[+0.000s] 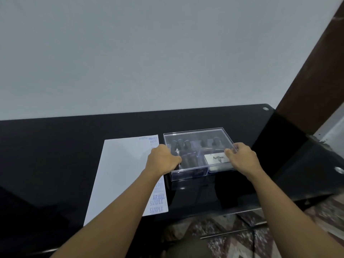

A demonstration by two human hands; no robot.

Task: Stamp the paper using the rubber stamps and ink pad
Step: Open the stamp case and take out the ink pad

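- The dark-handled rubber stamps point(187, 146) lie packed together in the left part of a clear plastic box point(189, 175). A flat ink pad with a silver "Artline" label point(216, 158) fills the box's near right corner.
- The box's transparent lid looks to be on, so neither stamps nor pad can be reached yet. Opening the box is probably the step in hand.
- The left hand point(162, 159) grips the box's left side, knuckles up, with its fingers curled over the edge.
- The right hand point(242, 155) holds the right side, thumb and fingers closed on the upper rim.
- A hold on opposite sides fits lifting the lid off evenly, or shifting the whole box; I cannot tell which.
- Stamps and pad therefore sit directly between the two hands, under the lid, touched by neither.
- The white sheet of paper point(122, 174) lies just beside the box on its left, and the left forearm crosses over its right edge.
- Blue impressions point(157, 202) reading "SAMPLE", "AIR MAIL" and "FRAGILE" run down that right margin, while the rest of the sheet is blank.
- Keeping paper and box side by side makes for a short path from pad to sheet.
- Both rest on a glossy black table point(55, 155) set against a pale grey wall point(149, 53).
- A brown wooden frame point(316, 62) rises at the right, and patterned floor point(232, 235) shows below.
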